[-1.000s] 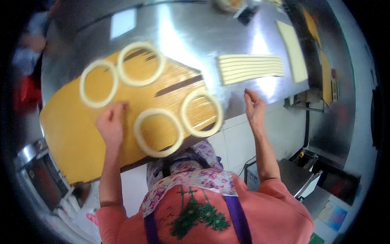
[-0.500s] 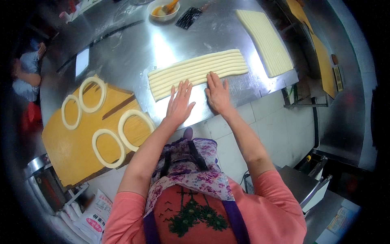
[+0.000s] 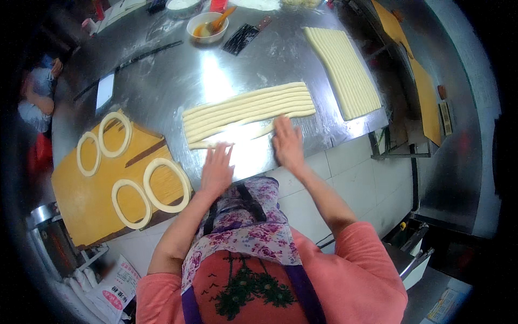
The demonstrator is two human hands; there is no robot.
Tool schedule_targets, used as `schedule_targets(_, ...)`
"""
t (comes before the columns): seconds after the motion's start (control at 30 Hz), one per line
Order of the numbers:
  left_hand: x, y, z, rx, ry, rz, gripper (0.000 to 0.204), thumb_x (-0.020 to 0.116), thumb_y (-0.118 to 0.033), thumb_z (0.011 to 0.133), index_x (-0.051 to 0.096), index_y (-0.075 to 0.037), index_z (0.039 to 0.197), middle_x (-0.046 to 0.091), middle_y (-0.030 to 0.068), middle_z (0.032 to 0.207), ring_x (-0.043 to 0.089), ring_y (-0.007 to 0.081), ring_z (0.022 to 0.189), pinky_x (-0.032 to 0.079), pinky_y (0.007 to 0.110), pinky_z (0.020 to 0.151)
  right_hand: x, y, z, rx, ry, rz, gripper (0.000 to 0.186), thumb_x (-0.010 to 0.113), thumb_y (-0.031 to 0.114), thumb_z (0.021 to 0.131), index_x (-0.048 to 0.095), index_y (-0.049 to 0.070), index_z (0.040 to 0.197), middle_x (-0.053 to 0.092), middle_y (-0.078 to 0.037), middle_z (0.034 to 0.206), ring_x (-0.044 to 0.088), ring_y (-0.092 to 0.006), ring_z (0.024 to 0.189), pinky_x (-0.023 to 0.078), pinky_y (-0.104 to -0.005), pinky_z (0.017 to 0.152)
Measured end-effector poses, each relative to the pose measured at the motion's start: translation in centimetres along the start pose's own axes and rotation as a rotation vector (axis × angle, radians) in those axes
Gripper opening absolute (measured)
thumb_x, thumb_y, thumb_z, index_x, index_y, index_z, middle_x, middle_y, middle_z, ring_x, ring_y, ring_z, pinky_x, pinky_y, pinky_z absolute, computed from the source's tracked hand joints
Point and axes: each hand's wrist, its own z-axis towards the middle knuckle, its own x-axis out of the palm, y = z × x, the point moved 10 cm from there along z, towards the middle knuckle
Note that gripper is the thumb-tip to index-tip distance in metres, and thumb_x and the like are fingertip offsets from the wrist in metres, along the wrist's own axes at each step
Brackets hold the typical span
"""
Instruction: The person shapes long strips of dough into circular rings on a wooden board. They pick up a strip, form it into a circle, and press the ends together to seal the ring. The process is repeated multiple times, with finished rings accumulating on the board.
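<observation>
Steel table (image 3: 145,97): dough strands (image 3: 248,105) lie parallel at centre, front strand (image 3: 198,144) partly parted. Left hand (image 3: 217,171) and right hand (image 3: 288,144), fingers extended, stand apart along it, presumably sharing its length; rings (image 3: 186,184) lie flat, lower left, likely keeping shape.

Dough strips (image 3: 247,109) are cream, the apron (image 3: 240,241) purple-flowered.

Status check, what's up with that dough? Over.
Right hand touching nearest dough strip. Left hand by its left end. Strip partly parted from other strips. Glare washes out its middle.
</observation>
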Motion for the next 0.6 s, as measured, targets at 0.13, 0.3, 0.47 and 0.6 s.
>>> schedule_targets(0.13,-2.5,3.5,-0.6,-0.161,-0.176,0.037,0.067,0.062,-0.024,0.093,0.035,0.003,0.148,0.026,0.0230,0.159,0.024,0.0363,0.148,0.018,0.051,0.122,-0.6,-4.6,1.2,0.002,0.036,-0.065,0.059,0.053,0.015,0.096,0.033,0.005,0.151,0.029,-0.014,0.160,0.028,-0.0317,0.147,0.023,-0.0609,0.115)
schedule_targets(0.3,-2.2,2.5,-2.8,-0.202,-0.055,-0.008,0.063,0.060,-0.023,0.094,0.037,0.003,0.147,0.029,0.0201,0.157,0.026,0.0346,0.147,0.017,0.051,0.122,-0.4,-4.8,-0.8,-0.084,0.022,-0.080,0.056,0.053,0.014,0.096,0.037,0.005,0.148,0.034,-0.016,0.155,0.032,-0.0319,0.144,0.025,-0.0600,0.114)
schedule_targets(0.47,-3.4,3.5,-2.4,-0.126,-0.152,-0.008,0.056,0.063,-0.018,0.090,0.046,0.000,0.140,0.051,0.0176,0.136,0.044,0.0310,0.131,0.023,0.050,0.119,-2.7,-5.9,0.7,-0.106,-0.047,0.059,0.045,0.057,0.009,0.089,0.051,0.006,0.134,0.052,-0.015,0.135,0.047,-0.0318,0.130,0.032,-0.0539,0.109)
schedule_targets(0.6,-4.8,3.8,-0.9,-0.004,-0.308,-0.020,0.042,0.067,-0.016,0.086,0.058,-0.002,0.124,0.058,0.0136,0.109,0.054,0.0307,0.107,0.037,0.047,0.104,-3.4,-6.4,2.7,-0.314,-0.065,-0.194,0.043,0.062,0.005,0.082,0.055,0.008,0.124,0.059,-0.013,0.119,0.054,-0.0304,0.117,0.037,-0.0478,0.099)
